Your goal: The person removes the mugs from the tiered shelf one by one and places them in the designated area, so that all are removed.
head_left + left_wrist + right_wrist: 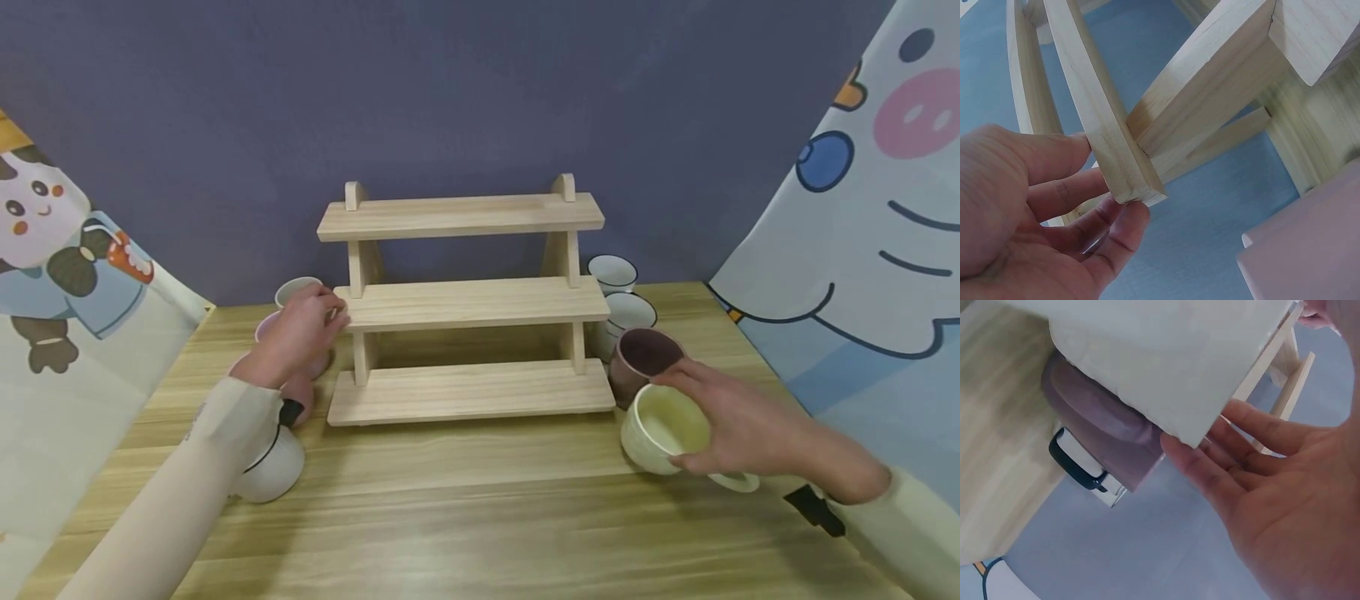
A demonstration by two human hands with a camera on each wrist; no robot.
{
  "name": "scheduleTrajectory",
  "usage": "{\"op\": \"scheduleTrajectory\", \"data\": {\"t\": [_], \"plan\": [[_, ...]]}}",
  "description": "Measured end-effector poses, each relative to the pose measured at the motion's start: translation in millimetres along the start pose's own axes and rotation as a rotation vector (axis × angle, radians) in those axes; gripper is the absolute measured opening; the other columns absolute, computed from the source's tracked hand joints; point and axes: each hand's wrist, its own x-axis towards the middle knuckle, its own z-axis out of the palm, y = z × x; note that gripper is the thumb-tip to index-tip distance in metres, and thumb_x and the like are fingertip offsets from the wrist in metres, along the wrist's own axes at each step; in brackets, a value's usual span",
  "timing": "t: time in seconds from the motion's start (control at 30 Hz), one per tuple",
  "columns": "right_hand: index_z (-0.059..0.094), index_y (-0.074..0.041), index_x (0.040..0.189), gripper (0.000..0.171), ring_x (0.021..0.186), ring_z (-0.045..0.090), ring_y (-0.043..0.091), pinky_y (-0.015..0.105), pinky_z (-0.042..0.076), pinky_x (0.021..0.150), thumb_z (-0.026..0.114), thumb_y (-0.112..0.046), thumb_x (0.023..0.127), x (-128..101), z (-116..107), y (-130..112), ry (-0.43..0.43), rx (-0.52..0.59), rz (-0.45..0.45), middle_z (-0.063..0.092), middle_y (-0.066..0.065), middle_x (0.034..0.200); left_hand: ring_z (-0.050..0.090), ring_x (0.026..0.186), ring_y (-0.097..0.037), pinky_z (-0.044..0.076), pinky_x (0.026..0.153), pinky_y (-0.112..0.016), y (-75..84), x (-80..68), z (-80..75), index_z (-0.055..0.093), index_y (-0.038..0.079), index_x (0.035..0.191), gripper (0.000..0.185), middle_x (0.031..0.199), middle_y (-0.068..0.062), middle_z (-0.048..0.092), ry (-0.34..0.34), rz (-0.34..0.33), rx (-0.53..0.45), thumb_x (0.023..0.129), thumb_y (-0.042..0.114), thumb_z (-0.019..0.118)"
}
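A three-tier wooden shelf [472, 302] stands against the dark backdrop. My left hand [303, 329] pinches the left end of its middle board [1100, 119], with the thumb on one side and fingertips at the other. On the right, my right hand [738, 417] holds a pale yellow mug [648, 437] by its rim, thumb on the near side and fingers on the far side. The mug's handle [738, 482] points toward the lower right. Right behind it is a mauve mug [626, 379], which it overlaps in the right wrist view.
Two white mugs with dark rims, the nearer one [628, 312] beside the shelf, stand behind the mauve mug. Left of the shelf is a row of several mugs, including a pink mug [300, 392] and a white mug [273, 471], partly hidden by my left arm. Printed cloths hang at both sides.
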Motion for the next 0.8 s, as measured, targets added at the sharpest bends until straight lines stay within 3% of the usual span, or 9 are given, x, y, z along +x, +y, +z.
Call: {"op": "scheduleTrajectory", "data": {"t": [0.23,0.53,0.8], "plan": [[0.06,-0.009,0.117,0.08,0.093,0.055,0.017,0.038,0.049,0.071,0.089,-0.041,0.05,-5,11,1,0.013,0.01,-0.002,0.049,-0.001,0.115,0.051,0.096,-0.041,0.041,0.088,-0.049,0.6,0.7,0.4,0.063,-0.014,0.102,0.022,0.101,-0.027,0.055,0.008,0.0,0.006,0.09,0.004,0.06],[0.059,0.002,0.121,0.084,0.105,0.054,0.027,0.048,0.048,0.081,0.088,-0.038,0.054,-12,24,0,0.054,0.013,-0.011,0.049,0.007,0.12,0.051,0.095,-0.039,0.04,0.087,-0.049,-2.3,1.0,0.6,0.065,-0.012,0.098,0.019,0.098,-0.026,0.057,0.012,0.018,-0.002,0.091,0.005,0.06],[0.06,0.003,0.121,0.081,0.111,0.05,0.043,0.059,0.043,0.086,0.087,-0.043,0.059,-20,27,-3,0.063,0.001,0.073,0.054,0.016,0.121,0.051,0.095,-0.038,0.04,0.088,-0.048,-2.5,1.3,0.6,0.065,-0.011,0.098,0.017,0.098,-0.025,0.058,-0.012,0.012,-0.003,0.092,0.004,0.058]]}}
